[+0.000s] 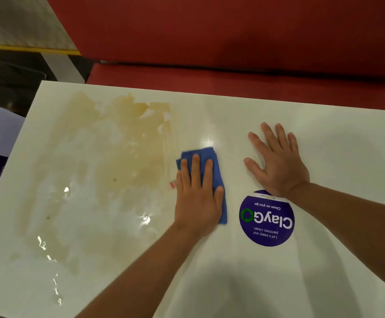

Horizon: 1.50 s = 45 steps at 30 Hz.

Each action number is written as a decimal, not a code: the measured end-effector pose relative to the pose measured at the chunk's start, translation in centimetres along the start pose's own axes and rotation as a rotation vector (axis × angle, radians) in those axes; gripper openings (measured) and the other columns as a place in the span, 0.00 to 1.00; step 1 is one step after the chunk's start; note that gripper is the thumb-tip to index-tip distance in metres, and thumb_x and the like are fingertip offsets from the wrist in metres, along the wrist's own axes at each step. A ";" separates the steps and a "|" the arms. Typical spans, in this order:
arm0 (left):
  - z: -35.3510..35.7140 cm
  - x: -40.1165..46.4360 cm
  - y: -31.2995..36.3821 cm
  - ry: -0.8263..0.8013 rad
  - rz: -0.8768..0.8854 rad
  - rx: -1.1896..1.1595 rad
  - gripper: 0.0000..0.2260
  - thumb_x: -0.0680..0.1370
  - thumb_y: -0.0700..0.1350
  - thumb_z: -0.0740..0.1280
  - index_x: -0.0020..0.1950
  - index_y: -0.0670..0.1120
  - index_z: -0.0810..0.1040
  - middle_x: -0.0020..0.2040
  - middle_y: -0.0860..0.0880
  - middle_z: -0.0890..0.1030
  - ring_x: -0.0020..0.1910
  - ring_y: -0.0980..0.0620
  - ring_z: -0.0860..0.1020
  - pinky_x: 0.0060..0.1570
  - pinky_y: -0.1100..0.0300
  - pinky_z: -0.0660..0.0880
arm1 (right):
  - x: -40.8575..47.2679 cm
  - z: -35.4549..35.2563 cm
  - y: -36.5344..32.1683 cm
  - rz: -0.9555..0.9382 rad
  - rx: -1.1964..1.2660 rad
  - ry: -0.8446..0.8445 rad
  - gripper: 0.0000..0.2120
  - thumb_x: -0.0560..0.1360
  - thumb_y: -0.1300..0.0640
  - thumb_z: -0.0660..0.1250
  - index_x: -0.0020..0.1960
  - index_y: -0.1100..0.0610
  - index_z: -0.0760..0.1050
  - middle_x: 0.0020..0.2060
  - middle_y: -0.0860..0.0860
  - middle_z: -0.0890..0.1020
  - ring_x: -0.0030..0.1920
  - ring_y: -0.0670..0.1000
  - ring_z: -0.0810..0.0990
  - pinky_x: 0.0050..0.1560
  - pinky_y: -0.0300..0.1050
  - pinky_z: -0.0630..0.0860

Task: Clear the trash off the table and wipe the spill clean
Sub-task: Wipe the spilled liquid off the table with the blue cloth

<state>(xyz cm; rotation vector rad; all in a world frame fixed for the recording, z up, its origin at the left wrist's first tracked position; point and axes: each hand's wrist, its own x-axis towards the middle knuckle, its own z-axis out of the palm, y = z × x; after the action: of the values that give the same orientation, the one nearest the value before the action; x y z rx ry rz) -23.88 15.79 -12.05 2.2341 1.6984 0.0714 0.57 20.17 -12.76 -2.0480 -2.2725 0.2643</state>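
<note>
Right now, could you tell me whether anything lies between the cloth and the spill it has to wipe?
Nothing visible does. The left hand presses the blue cloth flat at the right edge of the brown spill, on bare table.

The glossy white rectangular counter (pixel 324 138) carries a wide, pale brown smeared spill (pixel 122 143) across its left half, with wet patches catching the light toward the near left edge. A folded blue cloth (pixel 212 157) lies flat at the spill's right border. A round purple "ClayGo" sticker (pixel 267 220) sits just right of the cloth.
</note>
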 end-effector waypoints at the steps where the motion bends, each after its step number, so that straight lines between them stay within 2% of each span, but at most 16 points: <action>1: 0.2 -1.0 0.0 -0.016 0.003 0.003 0.29 0.85 0.57 0.49 0.83 0.45 0.55 0.82 0.39 0.53 0.81 0.35 0.49 0.79 0.40 0.51 | 0.0 0.0 0.0 0.000 -0.003 0.001 0.35 0.81 0.32 0.45 0.82 0.49 0.56 0.83 0.54 0.53 0.82 0.61 0.49 0.80 0.64 0.48; 4: -0.5 0.5 -0.3 -0.021 0.022 0.024 0.30 0.84 0.58 0.50 0.83 0.45 0.56 0.82 0.39 0.54 0.81 0.35 0.49 0.79 0.40 0.51 | 0.1 0.1 0.2 -0.007 -0.012 0.006 0.35 0.81 0.33 0.46 0.82 0.49 0.56 0.83 0.54 0.53 0.82 0.61 0.49 0.80 0.64 0.49; 6: -1.3 3.9 -0.8 -0.030 0.049 0.043 0.31 0.83 0.59 0.47 0.83 0.45 0.54 0.83 0.40 0.52 0.81 0.36 0.47 0.79 0.41 0.46 | 0.1 0.2 0.2 -0.010 -0.013 0.016 0.34 0.81 0.33 0.46 0.82 0.49 0.56 0.83 0.54 0.53 0.82 0.61 0.49 0.80 0.64 0.48; 10: -3.4 13.2 -2.1 -0.047 -0.032 0.062 0.31 0.85 0.59 0.48 0.84 0.46 0.48 0.83 0.40 0.46 0.81 0.34 0.44 0.79 0.41 0.43 | 0.1 0.4 0.2 -0.008 -0.012 0.034 0.34 0.81 0.33 0.47 0.82 0.49 0.57 0.83 0.54 0.54 0.82 0.61 0.50 0.80 0.64 0.49; 13: -4.0 16.1 -1.8 -0.067 -0.046 0.081 0.30 0.85 0.58 0.49 0.84 0.46 0.46 0.83 0.40 0.44 0.81 0.33 0.43 0.79 0.41 0.42 | 0.0 0.4 0.2 -0.004 -0.018 0.026 0.34 0.82 0.34 0.48 0.82 0.49 0.57 0.83 0.54 0.54 0.82 0.61 0.49 0.80 0.63 0.48; 18: -2.0 9.5 -1.4 -0.017 0.072 0.044 0.30 0.84 0.58 0.44 0.83 0.44 0.51 0.83 0.40 0.48 0.81 0.35 0.45 0.80 0.41 0.45 | 0.1 0.4 0.2 0.002 0.011 0.019 0.34 0.81 0.33 0.47 0.82 0.48 0.56 0.83 0.53 0.53 0.82 0.60 0.48 0.80 0.63 0.47; 24: 0.7 -3.2 0.3 -0.013 0.069 0.021 0.29 0.85 0.56 0.51 0.83 0.44 0.55 0.82 0.39 0.53 0.81 0.36 0.50 0.79 0.42 0.51 | 0.0 0.1 0.1 0.013 0.020 0.003 0.35 0.81 0.32 0.44 0.82 0.47 0.56 0.83 0.52 0.52 0.83 0.59 0.47 0.81 0.62 0.47; 27: 0.4 -1.9 -0.1 -0.017 0.088 0.011 0.30 0.84 0.58 0.53 0.83 0.45 0.56 0.83 0.40 0.54 0.81 0.36 0.50 0.79 0.42 0.50 | 0.1 0.1 0.1 0.013 0.026 0.003 0.34 0.81 0.32 0.46 0.82 0.47 0.56 0.83 0.53 0.52 0.82 0.59 0.48 0.81 0.63 0.47; 30: -0.5 3.3 -1.0 -0.024 0.120 0.018 0.31 0.83 0.60 0.49 0.83 0.46 0.55 0.83 0.41 0.52 0.81 0.36 0.49 0.79 0.41 0.50 | 0.0 0.2 0.1 0.008 0.022 0.013 0.34 0.81 0.33 0.47 0.82 0.48 0.57 0.83 0.53 0.53 0.82 0.59 0.48 0.81 0.63 0.48; 33: -1.9 9.5 -1.8 -0.036 0.067 0.036 0.33 0.82 0.62 0.46 0.84 0.46 0.52 0.83 0.41 0.49 0.81 0.34 0.47 0.79 0.38 0.48 | 0.0 0.2 0.2 0.007 0.025 0.016 0.33 0.81 0.33 0.48 0.82 0.48 0.57 0.83 0.53 0.53 0.82 0.59 0.48 0.81 0.63 0.48; 36: -2.4 11.7 -1.4 -0.051 0.017 0.038 0.35 0.81 0.64 0.47 0.84 0.47 0.48 0.83 0.40 0.45 0.81 0.34 0.43 0.79 0.39 0.44 | 0.0 0.2 0.1 0.015 0.021 0.017 0.34 0.81 0.33 0.46 0.82 0.47 0.57 0.83 0.52 0.53 0.82 0.59 0.48 0.81 0.63 0.48; 39: -1.5 8.3 -0.9 -0.009 0.013 0.027 0.35 0.82 0.64 0.48 0.84 0.46 0.48 0.83 0.40 0.45 0.81 0.35 0.42 0.79 0.39 0.45 | 0.0 0.1 0.0 0.015 0.027 0.011 0.35 0.81 0.31 0.44 0.82 0.47 0.57 0.83 0.52 0.53 0.82 0.59 0.48 0.81 0.63 0.48; 45: 0.7 -5.5 -0.3 0.002 0.009 -0.048 0.35 0.83 0.64 0.53 0.84 0.48 0.50 0.84 0.43 0.44 0.82 0.38 0.41 0.78 0.40 0.50 | 0.0 -0.1 0.0 0.022 0.029 0.008 0.34 0.81 0.32 0.45 0.82 0.47 0.58 0.83 0.52 0.54 0.82 0.59 0.49 0.81 0.61 0.47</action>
<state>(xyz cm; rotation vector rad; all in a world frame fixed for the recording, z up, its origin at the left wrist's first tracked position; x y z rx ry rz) -25.59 10.49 -11.93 2.2080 1.6697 0.1151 0.62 20.14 -12.63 -2.0569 -2.2293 0.2882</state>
